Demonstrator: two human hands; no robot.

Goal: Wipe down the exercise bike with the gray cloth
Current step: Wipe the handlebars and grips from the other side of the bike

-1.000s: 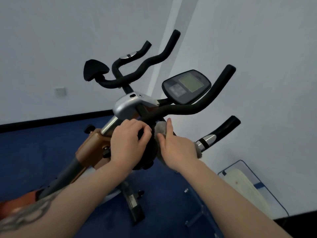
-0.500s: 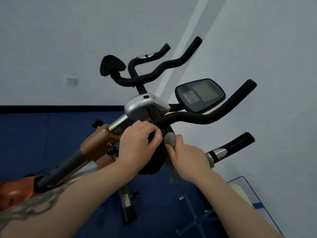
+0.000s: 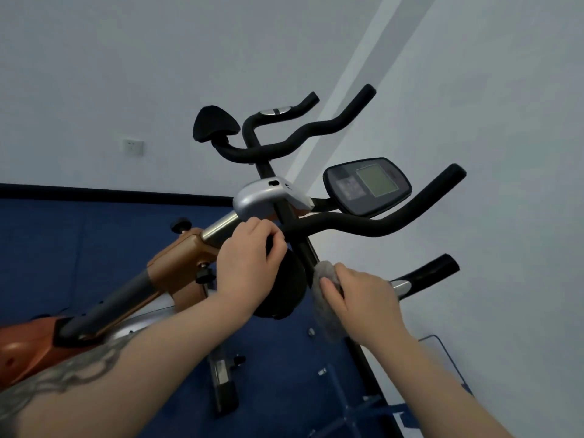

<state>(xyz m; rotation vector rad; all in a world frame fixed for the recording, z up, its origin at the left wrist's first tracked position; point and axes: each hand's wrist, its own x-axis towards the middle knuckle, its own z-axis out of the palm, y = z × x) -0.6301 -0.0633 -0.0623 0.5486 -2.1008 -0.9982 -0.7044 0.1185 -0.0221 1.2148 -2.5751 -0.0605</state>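
Mid-wipe on the exercise bike: right hand clamped on gray cloth against the handlebar stem, left hand gripping the black elbow pad; next, probably dragging cloth along the bar.

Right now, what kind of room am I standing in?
Probably a home workout corner or small exercise room. An exercise bike with a display console stands on blue floor covering, beside plain white walls with a wall socket. No other gym gear is in view.
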